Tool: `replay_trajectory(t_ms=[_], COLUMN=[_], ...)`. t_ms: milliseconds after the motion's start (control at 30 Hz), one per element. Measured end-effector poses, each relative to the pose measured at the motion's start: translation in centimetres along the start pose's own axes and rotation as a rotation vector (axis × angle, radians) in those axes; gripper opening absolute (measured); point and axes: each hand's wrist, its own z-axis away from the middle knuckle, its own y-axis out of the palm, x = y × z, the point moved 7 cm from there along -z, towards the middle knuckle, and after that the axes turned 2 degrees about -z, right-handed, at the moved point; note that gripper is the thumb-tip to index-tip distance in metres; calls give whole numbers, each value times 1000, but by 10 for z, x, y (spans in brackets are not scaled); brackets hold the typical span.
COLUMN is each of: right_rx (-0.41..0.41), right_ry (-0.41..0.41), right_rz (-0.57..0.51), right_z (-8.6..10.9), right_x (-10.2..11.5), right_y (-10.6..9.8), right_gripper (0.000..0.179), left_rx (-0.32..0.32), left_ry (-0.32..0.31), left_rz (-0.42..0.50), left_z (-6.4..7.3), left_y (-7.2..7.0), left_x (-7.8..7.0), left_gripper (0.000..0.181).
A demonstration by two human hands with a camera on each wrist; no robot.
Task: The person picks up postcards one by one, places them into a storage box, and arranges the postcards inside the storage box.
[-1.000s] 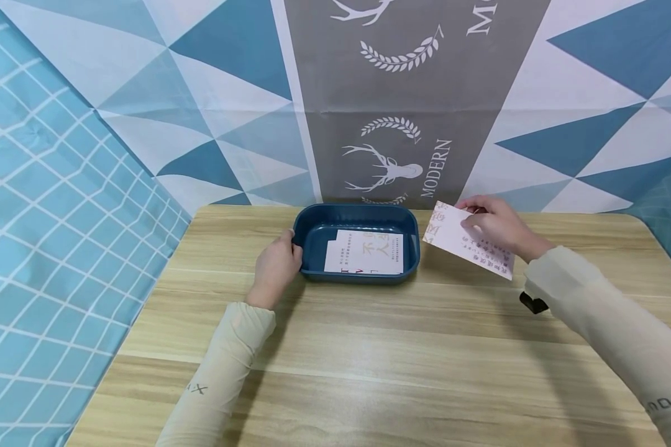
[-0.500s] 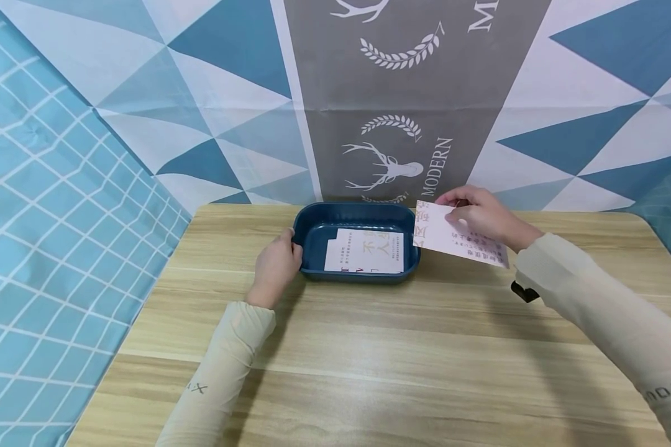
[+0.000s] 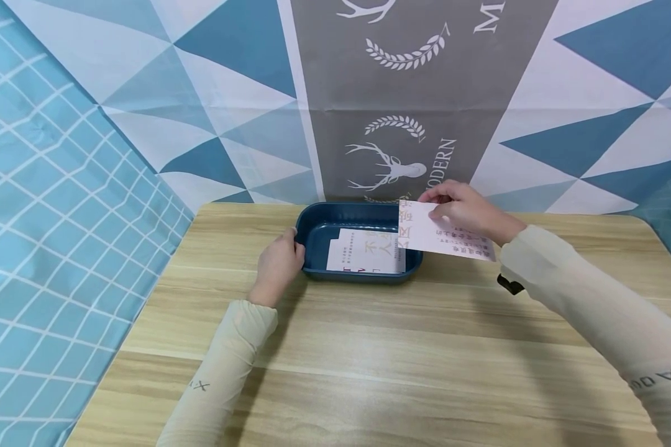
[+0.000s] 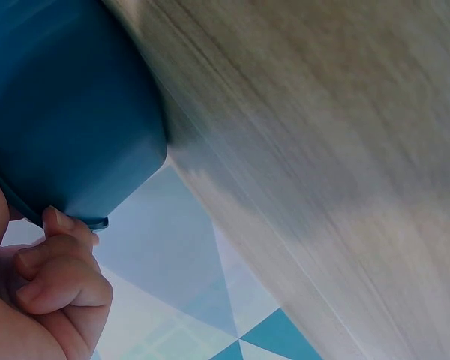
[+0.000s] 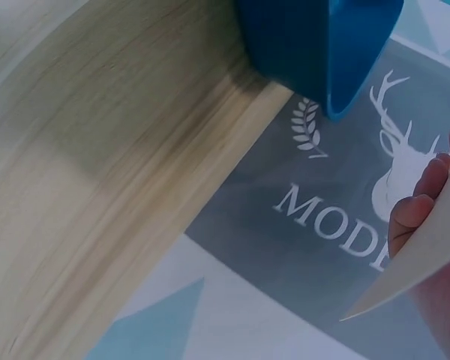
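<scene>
A dark blue rectangular basin (image 3: 358,278) stands at the far edge of the wooden table. My left hand (image 3: 278,264) grips its left rim; in the left wrist view the fingers (image 4: 75,289) curl at the lip of the blue wall (image 4: 75,112). White printed cards (image 3: 351,251) lie flat inside. Between thumb and fingers my right hand (image 3: 470,214) pinches a pale pink card (image 3: 444,233) with gold and dark lettering. The card's left end overlaps the basin's right side in the head view. In the right wrist view the card (image 5: 427,247) appears nearly edge-on, beside the fingers.
The wooden table (image 3: 369,372) spreads out in front of the basin. Behind it hangs a patterned cloth (image 3: 391,93) with deer and triangles, and a blue gridded cloth (image 3: 45,217) lies along the left. A black strap-like piece (image 3: 510,285) shows under the right cuff.
My right hand has moved left with the pink card, from beside the basin to over its right rim, and the card has levelled out. The left hand and basin stay put.
</scene>
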Motion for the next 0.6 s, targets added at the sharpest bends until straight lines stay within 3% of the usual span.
replay_trajectory(t_ms=[600], right_rx=[7], right_ry=[-48], right_rz=[13], right_z=[-18], right_x=[17], right_y=[19], right_gripper=[32], left_rx=[12], left_ry=[-8], left_rz=[-5], left_z=[-1], left_y=[2], left_x=[2], left_gripper=[37])
